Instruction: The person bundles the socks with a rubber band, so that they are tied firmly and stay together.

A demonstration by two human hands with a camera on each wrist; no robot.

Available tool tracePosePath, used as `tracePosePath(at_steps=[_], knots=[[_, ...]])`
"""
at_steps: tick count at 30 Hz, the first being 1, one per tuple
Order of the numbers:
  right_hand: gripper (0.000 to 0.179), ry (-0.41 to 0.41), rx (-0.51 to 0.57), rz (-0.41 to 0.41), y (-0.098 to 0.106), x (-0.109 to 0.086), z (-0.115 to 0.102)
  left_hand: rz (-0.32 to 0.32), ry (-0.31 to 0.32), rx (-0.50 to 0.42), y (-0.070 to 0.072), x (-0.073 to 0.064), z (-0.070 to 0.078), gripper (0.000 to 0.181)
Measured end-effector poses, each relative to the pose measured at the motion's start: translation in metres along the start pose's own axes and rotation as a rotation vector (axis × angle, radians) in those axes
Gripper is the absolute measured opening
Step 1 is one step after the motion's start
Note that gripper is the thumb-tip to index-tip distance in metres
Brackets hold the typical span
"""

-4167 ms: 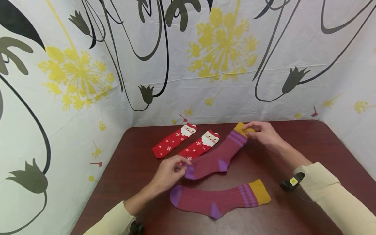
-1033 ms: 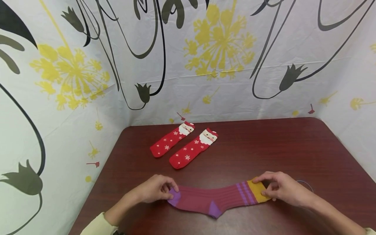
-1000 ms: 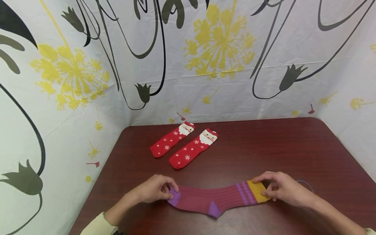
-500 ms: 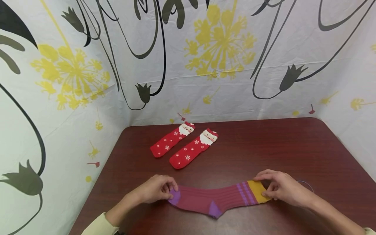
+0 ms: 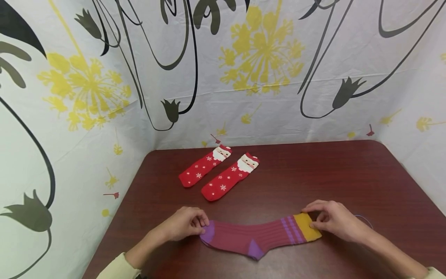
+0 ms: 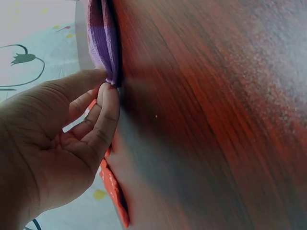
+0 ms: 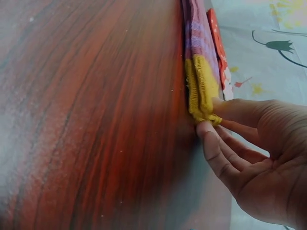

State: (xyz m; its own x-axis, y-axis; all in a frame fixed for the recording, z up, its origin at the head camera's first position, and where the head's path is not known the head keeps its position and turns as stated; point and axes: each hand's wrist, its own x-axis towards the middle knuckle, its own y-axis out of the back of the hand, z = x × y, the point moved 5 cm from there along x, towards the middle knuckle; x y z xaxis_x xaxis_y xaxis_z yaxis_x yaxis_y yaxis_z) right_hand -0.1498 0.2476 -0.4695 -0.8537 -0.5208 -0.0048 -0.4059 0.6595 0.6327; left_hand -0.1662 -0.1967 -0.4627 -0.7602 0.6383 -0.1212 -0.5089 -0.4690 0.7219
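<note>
Two plum-coloured socks [image 5: 240,236] with purple toes and heels and yellow cuffs lie flat on the table, one stacked on the other. Only the top sock shows from above; both layers are visible edge-on in the wrist views. My left hand [image 5: 182,224] pinches the purple toe end [image 6: 106,52] between thumb and fingers. At the opposite end, my right hand [image 5: 336,221] has its thumb on top of the yellow cuff [image 7: 204,86] and its fingertips at the cuff's edge, pinching it.
Two red Santa socks, a left one [image 5: 200,170] and a right one [image 5: 226,180], lie slanted side by side towards the back of the dark wooden table [image 5: 313,174]. A patterned white cloth [image 5: 278,116] hangs behind and at both sides.
The plum sock held up in both hands 4.2 seconds ago now lies on its match. Over the last second, both hands have shifted only slightly at the toe and cuff.
</note>
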Motion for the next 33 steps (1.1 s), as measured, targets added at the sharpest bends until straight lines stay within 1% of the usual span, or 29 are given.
tracePosePath(at_steps=[4, 8, 11, 13, 15, 18, 23, 27, 30, 33], knots=[[0.034, -0.033, -0.014, 0.034, 0.003, 0.003, 0.002, 0.012, 0.023, -0.003, 0.002, 0.000, -0.004, 0.014], [0.037, -0.068, -0.023, 0.085, 0.012, 0.008, 0.003, 0.020, 0.053, 0.000, 0.007, -0.001, -0.007, 0.013], [0.035, -0.054, -0.034, 0.146, 0.023, 0.015, 0.001, 0.032, 0.086, 0.001, 0.014, -0.001, -0.009, 0.016], [0.036, -0.045, -0.022, 0.183, 0.030, 0.021, 0.000, 0.056, 0.106, 0.010, 0.019, 0.000, -0.012, 0.019], [0.037, -0.047, -0.003, 0.217, 0.036, 0.028, 0.000, 0.093, 0.123, 0.016, 0.025, 0.001, -0.014, 0.022], [0.043, -0.071, 0.051, 0.251, 0.043, 0.038, 0.002, 0.174, 0.148, 0.016, 0.032, 0.003, -0.019, 0.028], [0.053, -0.094, 0.111, 0.272, 0.055, 0.057, 0.008, 0.328, 0.222, -0.061, 0.041, 0.005, -0.026, 0.037], [0.056, -0.078, 0.124, 0.269, 0.064, 0.074, 0.010, 0.445, 0.269, -0.126, 0.046, 0.008, -0.031, 0.042], [0.057, -0.075, 0.120, 0.270, 0.067, 0.090, 0.010, 0.504, 0.297, -0.158, 0.049, 0.010, -0.036, 0.043], [0.058, -0.071, 0.112, 0.274, 0.070, 0.104, 0.009, 0.532, 0.312, -0.173, 0.049, 0.014, -0.040, 0.044]])
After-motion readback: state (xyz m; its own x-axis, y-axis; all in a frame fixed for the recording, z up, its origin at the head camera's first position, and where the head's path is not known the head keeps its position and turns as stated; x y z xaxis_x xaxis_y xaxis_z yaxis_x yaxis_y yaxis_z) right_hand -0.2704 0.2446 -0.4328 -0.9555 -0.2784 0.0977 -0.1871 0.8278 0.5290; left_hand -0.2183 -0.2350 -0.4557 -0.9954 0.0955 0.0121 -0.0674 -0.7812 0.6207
